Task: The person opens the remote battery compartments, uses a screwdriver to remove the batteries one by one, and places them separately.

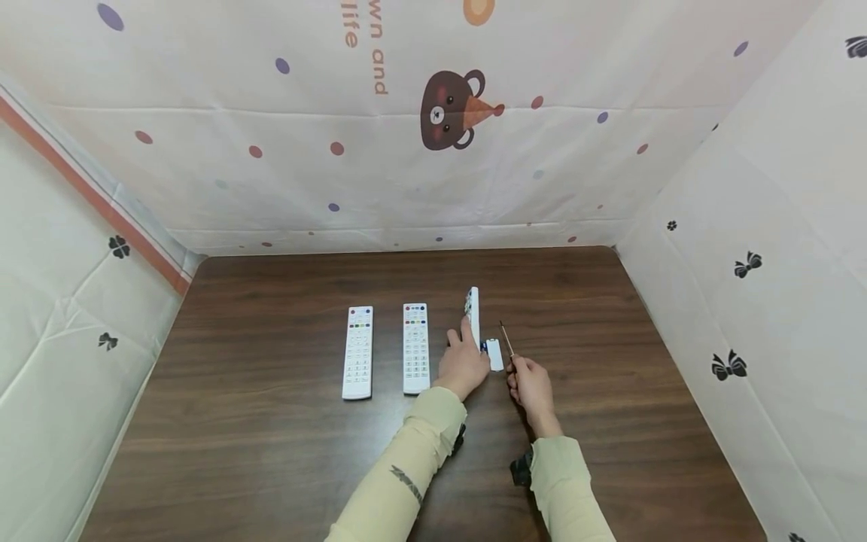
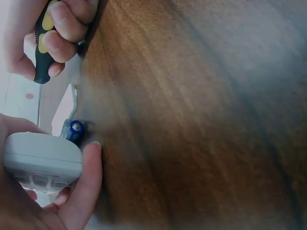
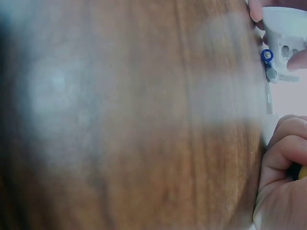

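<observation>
My left hand (image 1: 463,367) grips a white remote control (image 1: 474,316), tilted up on its long side, its button face turned left. In the left wrist view the end of that remote (image 2: 43,155) sits between thumb and fingers. Just right of it lie a white battery cover (image 1: 495,355) and a blue battery (image 2: 75,131); a second, greyish battery end (image 3: 271,74) shows in the right wrist view. My right hand (image 1: 533,388) holds a screwdriver (image 1: 507,339) by its black and yellow handle (image 2: 44,55), the thin shaft pointing away from me.
Two more white remotes, one at the left (image 1: 357,354) and one nearer the middle (image 1: 416,348), lie face up on the dark wooden table (image 1: 271,452). A patterned cloth wall (image 1: 379,181) rises behind the table, with more cloth at both sides.
</observation>
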`<state>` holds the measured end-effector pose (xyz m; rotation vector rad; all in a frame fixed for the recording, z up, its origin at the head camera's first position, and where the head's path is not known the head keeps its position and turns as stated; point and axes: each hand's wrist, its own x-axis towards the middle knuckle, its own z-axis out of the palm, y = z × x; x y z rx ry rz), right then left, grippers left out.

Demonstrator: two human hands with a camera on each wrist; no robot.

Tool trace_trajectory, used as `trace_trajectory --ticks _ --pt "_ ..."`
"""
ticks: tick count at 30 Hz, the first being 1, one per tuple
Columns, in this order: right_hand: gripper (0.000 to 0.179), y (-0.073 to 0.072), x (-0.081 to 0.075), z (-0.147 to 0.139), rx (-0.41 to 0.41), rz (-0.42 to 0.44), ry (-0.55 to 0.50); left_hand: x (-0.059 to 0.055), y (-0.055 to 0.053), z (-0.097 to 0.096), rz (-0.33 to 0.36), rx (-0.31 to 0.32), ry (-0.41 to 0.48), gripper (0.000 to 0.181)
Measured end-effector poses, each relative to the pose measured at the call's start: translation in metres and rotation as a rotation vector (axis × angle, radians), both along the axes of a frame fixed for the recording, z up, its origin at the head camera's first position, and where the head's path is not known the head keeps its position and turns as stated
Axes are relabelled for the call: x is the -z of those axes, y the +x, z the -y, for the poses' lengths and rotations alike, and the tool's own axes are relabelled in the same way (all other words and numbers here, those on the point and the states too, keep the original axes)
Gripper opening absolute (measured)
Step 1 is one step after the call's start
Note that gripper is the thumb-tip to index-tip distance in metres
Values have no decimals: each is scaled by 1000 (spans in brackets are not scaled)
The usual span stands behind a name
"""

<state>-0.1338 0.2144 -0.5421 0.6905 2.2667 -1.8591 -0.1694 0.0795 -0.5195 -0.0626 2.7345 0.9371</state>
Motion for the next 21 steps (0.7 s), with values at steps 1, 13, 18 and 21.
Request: trace_trajectory --ticks 1,13,18,21 --pt "37 0 0 0 0 4 2 1 0 1 -4 -4 11 76" --pt "36 0 2 1 12 22 6 13 10 9 -88 -60 151 79" --pt "35 0 3 1 15 27 -10 11 19 15 -104 -83 182 79" --pt "34 0 2 0 16 23 -7 8 25 18 -114 -119 240 79"
